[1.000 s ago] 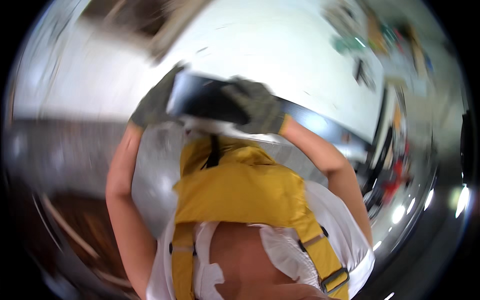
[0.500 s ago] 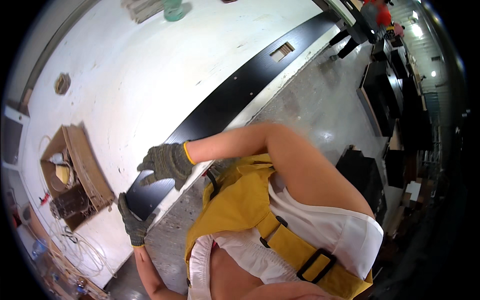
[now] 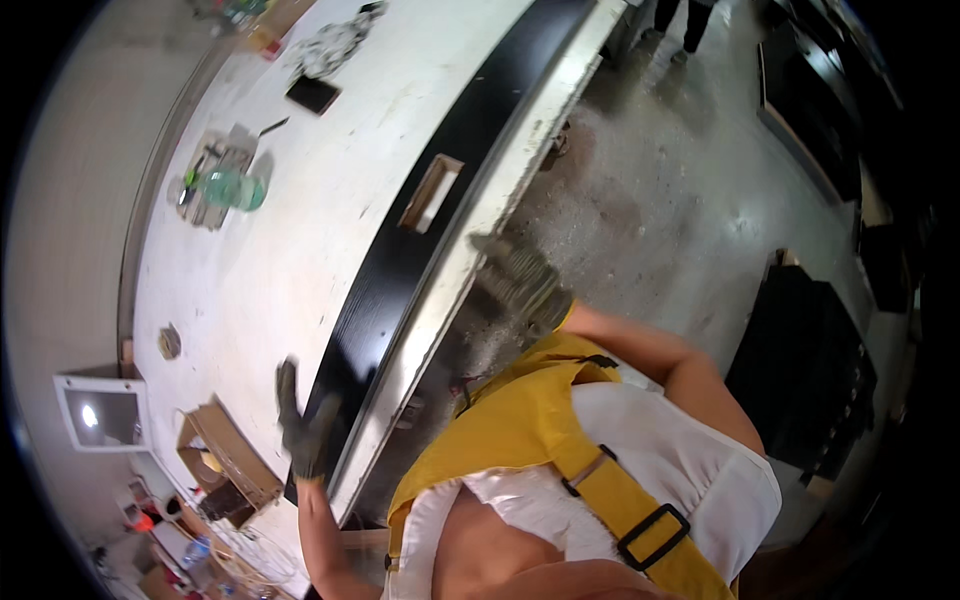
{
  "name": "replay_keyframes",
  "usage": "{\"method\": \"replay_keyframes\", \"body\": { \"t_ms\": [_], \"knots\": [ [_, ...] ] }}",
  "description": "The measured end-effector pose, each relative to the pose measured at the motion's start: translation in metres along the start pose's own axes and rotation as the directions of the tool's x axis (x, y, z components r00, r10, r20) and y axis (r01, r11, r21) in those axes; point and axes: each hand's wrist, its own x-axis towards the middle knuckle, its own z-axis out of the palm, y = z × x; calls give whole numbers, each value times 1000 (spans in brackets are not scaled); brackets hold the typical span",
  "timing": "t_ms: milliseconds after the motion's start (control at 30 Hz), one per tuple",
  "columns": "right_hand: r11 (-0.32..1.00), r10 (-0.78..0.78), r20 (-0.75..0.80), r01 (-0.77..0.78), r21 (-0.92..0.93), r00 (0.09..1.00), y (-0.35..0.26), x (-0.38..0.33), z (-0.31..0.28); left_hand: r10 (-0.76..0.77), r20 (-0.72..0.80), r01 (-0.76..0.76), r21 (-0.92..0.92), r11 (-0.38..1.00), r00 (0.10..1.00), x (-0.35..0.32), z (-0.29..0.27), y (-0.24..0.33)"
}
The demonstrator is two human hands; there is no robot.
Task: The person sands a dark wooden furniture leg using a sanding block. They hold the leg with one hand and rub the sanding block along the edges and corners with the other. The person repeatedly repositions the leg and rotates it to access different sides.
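A long black board (image 3: pixel 372 300) with a rectangular cutout (image 3: pixel 432 195) lies along the near edge of the white table (image 3: pixel 290 270). My left hand (image 3: pixel 308 435), in a dark grey-green knit glove, is at the board's near end. Its fingers and thumb are spread, and it grips nothing; whether it touches the board I cannot tell. Past the table edge, over the floor, is my right hand (image 3: pixel 520 285) in a matching glove. Motion blurs it, so its fingers do not show clearly, and I see no object in it.
On the table are a cardboard box (image 3: pixel 262 482) of small items, a tape roll (image 3: pixel 169 342), a green bottle (image 3: pixel 235 188), a dark phone-like slab (image 3: pixel 313 95) and a crumpled cloth (image 3: pixel 330 48). Dark panels (image 3: pixel 805 365) stand at right. A person's legs (image 3: pixel 683 22) show on the far floor.
My right hand has left the board and swung rightward past the table edge. My left hand remains near the board's near end. The view has shifted, bringing the cutout closer to me.
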Motion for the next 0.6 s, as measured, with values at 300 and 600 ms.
{"method": "replay_keyframes", "body": {
  "t_ms": [300, 600],
  "knots": [
    [873, 451, 16, -438, -215, 892, 64, -36, -173, 232, 224, -178, -235, 956, 947, 248, 203, 147],
    [810, 562, 96, -523, -264, 822, 110, -64, -128, 433, 360, -469, 12, 883, 826, 394, 285, 208]
  ]
}}
